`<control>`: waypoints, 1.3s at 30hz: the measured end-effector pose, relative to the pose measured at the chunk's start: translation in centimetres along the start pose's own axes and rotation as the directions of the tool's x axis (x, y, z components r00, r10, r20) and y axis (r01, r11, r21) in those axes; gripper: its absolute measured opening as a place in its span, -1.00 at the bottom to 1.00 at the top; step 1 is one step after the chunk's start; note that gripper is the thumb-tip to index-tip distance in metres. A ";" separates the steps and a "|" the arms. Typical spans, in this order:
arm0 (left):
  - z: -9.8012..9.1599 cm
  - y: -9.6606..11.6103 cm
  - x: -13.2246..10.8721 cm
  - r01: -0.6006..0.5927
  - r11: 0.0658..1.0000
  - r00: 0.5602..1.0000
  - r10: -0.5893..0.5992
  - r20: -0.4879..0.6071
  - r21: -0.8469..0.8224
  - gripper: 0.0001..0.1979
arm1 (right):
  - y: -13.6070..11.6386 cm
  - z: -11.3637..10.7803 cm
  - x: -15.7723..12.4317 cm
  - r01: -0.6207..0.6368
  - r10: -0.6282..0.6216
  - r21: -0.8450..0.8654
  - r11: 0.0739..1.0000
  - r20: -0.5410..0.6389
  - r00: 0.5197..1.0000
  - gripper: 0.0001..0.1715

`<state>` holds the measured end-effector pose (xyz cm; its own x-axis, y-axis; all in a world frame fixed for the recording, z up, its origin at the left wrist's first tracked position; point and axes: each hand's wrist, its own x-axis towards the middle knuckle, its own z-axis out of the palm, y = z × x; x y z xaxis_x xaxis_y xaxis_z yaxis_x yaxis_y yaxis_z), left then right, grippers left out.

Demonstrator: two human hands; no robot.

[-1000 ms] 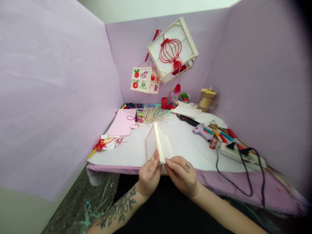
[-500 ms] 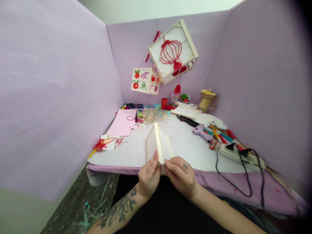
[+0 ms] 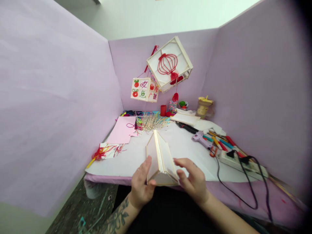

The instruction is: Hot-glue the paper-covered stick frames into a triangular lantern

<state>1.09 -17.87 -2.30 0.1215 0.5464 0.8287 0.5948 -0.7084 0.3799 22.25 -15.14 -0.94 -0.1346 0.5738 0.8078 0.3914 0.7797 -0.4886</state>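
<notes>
A lantern frame [image 3: 165, 156] of thin pale wooden sticks with white paper panels sits at the table's front edge. Its ridge points away from me, and its sides slope down like a small roof. My left hand [image 3: 142, 182] holds its left side, the thumb at the near lower corner and the fingers along the edge. Beside the right side, my right hand [image 3: 192, 178] is open, thumb and fingers apart; whether a fingertip touches the frame I cannot tell.
Purple glue gun [image 3: 201, 139], pliers [image 3: 186, 127], markers [image 3: 220, 144] and a power strip [image 3: 240, 162] with black cords lie right. Pink paper [image 3: 122, 130] and red threads [image 3: 99, 152] lie left, sticks [image 3: 153, 121] behind. Two decorated lanterns [image 3: 168, 65] hang above the back.
Both hands have moved apart from the pinched near end of the ridge. The left now holds the frame's left side, and the right has opened. The camera view has tilted up slightly.
</notes>
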 end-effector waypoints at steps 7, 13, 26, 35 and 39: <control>1.1 -6.5 9.9 0.522 0.850 0.850 -0.512 0.121 -0.070 -0.72 | 7.9 0.0 7.2 -0.527 0.592 -0.271 0.806 0.343 0.729 -0.72; 2.7 -9.5 9.1 0.578 0.814 0.814 -0.570 0.114 -0.055 -0.73 | 12.1 4.2 10.6 -0.559 0.604 -0.278 0.781 0.563 0.564 -0.60; -1.4 -2.0 -4.7 0.159 0.950 0.976 -0.191 0.100 0.268 -0.86 | 14.2 3.5 8.8 -0.612 0.604 -0.256 0.748 0.645 0.468 -0.83; -2.3 -2.7 -3.9 0.257 0.905 0.966 -0.255 -0.053 0.338 -0.86 | 11.6 0.3 6.6 -0.585 0.667 -0.356 0.729 0.563 0.488 -0.98; -1.9 -1.0 -5.3 0.135 0.956 0.974 -0.176 0.143 0.261 -0.67 | 9.3 -1.7 4.4 -0.565 0.648 -0.347 0.748 0.565 0.511 -0.93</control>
<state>-1.69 -20.94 -6.28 0.1270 0.7206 0.6816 0.7922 -0.4872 0.3675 26.88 -5.78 -1.42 -0.3294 0.9399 -0.0902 0.6853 0.1723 -0.7076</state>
